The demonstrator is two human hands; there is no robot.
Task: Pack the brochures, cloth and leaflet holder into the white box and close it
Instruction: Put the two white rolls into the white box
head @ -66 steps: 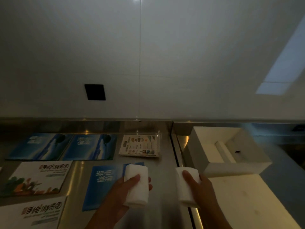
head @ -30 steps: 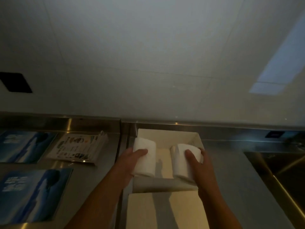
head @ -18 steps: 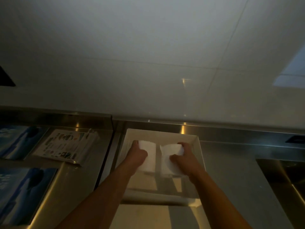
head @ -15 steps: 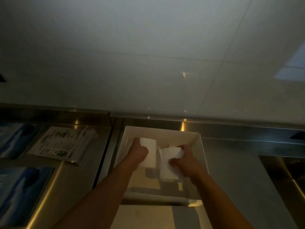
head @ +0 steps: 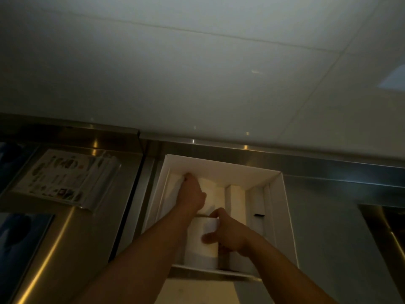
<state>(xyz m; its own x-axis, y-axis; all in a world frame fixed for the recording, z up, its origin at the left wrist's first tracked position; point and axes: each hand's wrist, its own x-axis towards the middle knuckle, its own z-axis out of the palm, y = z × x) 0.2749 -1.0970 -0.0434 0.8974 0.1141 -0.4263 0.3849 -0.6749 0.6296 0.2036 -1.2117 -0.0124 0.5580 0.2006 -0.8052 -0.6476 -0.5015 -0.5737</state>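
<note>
The open white box [head: 283, 216] stands on the steel counter in front of me. My left hand [head: 191, 194] reaches into its back left part and lies over a folded white cloth [head: 211, 194], fingers curled over its far end. My right hand [head: 229, 234] grips a second folded white cloth [head: 201, 249] standing in the box's near part. Another white roll [head: 235, 198] lies in the middle of the box. The clear leaflet holder [head: 65, 178] with printed leaflets lies left of the box. A blue brochure [head: 22, 249] lies at the near left.
The box lid [head: 197, 292] lies flat just in front of the box. A seam in the counter [head: 131, 211] runs between the holder and the box. A dark recess [head: 385, 233] sits at the right edge. A white wall rises behind.
Both hands carried the two white cloths from the counter into the box. My left hand pushed its cloth to the back left; my right hand drew its cloth toward the near side.
</note>
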